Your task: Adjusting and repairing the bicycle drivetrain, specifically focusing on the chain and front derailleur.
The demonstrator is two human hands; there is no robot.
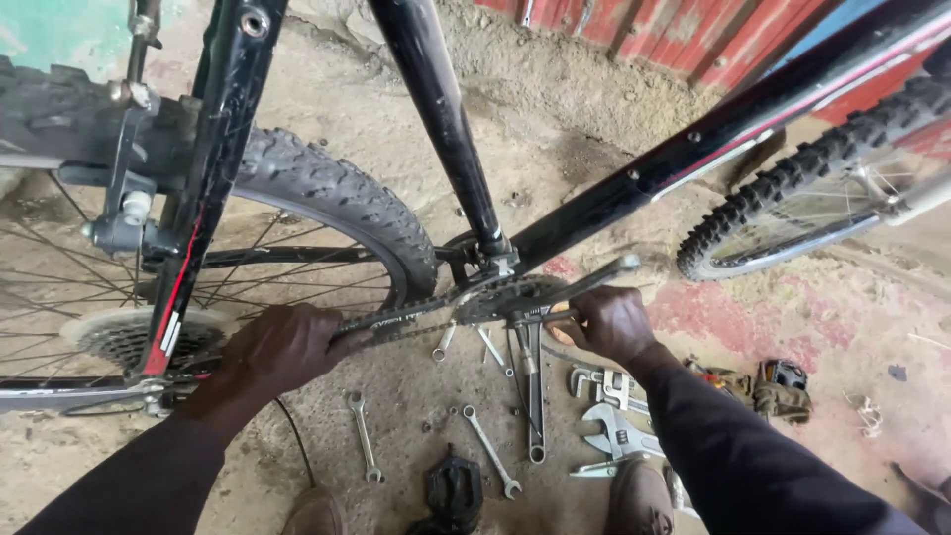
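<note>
A black bicycle frame (634, 173) stands in front of me, its rear wheel (327, 188) at the left and its front wheel (822, 188) at the right. My left hand (282, 347) grips the crank arm (396, 322) beside the chainring (500, 297). My right hand (609, 322) is closed around the handle of a long spanner (594, 279) set at the crank's centre. The rear sprockets (124, 337) show at the left behind the frame.
Several spanners (490, 451) lie on the dirt floor below the crank, with an adjustable wrench (614, 436), a black pedal (454, 490) and dark gloves (778, 386). My shoes (634, 495) stand at the bottom. A red corrugated wall (693, 35) runs behind.
</note>
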